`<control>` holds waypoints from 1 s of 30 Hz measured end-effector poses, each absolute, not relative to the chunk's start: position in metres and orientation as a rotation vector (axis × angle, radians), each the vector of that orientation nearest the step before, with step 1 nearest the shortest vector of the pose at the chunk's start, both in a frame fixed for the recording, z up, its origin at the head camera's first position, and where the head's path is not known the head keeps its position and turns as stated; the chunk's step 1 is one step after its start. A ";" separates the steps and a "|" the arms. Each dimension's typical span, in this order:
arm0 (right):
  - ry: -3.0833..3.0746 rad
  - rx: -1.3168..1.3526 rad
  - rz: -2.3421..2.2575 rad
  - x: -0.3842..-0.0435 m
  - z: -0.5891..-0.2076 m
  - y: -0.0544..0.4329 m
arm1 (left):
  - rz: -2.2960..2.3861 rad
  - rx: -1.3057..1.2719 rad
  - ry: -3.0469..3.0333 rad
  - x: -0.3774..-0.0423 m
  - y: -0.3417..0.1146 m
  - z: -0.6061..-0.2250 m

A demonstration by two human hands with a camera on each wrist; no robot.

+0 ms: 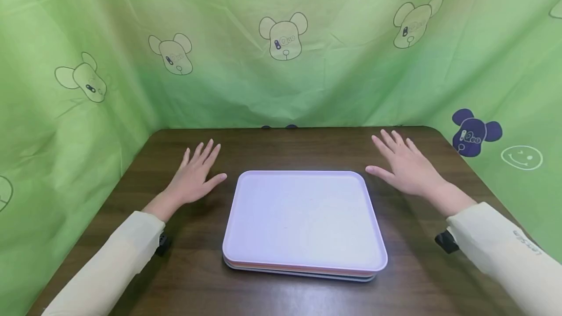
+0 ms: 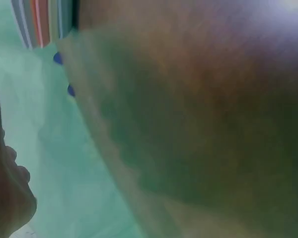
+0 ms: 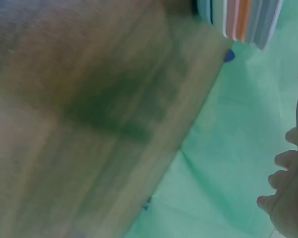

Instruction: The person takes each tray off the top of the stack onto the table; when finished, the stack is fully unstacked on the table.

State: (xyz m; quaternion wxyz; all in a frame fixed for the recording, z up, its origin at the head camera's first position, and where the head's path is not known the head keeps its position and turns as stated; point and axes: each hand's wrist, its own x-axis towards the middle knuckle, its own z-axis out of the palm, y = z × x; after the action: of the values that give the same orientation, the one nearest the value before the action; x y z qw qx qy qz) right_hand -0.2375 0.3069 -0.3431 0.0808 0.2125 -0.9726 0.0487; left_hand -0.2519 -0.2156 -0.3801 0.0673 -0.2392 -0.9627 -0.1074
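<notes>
A stack of several rectangular trays (image 1: 303, 218) lies flat in the middle of the table, a pale lilac-white one on top. Edges in orange, cream, teal and grey show in the stack (image 3: 238, 20) in the right wrist view. To the left of the trays, my left hand (image 1: 193, 177) hovers with fingers spread and holds nothing. My right hand (image 1: 406, 167) is on the other side, fingers spread too, its thumb near the top right corner of the trays but apart from them. Both wrist views catch only part of each hand, at the frame edge.
The dark brown wooden table (image 1: 298, 150) has rounded far corners. Behind it and at both sides hangs a green curtain (image 1: 333, 82) printed with bear heads. A small black device (image 1: 447, 242) sits under the right sleeve, and another (image 1: 163, 245) under the left.
</notes>
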 end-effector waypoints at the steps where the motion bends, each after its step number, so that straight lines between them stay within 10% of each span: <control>1: -2.897 0.644 0.178 -0.236 -0.345 0.307 | -0.425 -0.722 -2.907 -0.250 -0.215 -0.382; 30: -2.606 0.454 1.108 -0.179 -0.381 0.275 | -2.406 -0.269 -2.447 -0.198 -0.191 -0.419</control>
State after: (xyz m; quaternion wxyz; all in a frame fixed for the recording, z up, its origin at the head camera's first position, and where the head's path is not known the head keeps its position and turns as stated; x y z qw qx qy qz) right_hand -0.1792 0.2752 -0.3813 0.1362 0.1569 -0.9002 0.3827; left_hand -0.1983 -0.1913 -0.4185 -0.1496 -0.0773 -0.7028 -0.6912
